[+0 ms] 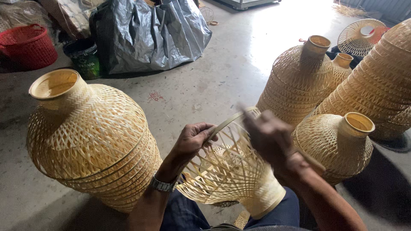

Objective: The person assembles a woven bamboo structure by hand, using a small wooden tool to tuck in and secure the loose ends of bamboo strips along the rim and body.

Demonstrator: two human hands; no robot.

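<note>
I see one woven bamboo lampshade (pixel 231 171) lying on its side across my lap, its narrow solid neck pointing toward me and down to the right, its wide open mouth tipped up and away. The weave is loose and open, pale yellow strips fanning out from the neck to a flat hoop rim at the mouth. The rim strip curves along the top edge, partly blurred on its right side.

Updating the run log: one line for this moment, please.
left hand: grips rim of open-weave bamboo lampshade on lap | right hand: blurred, at rim
</note>
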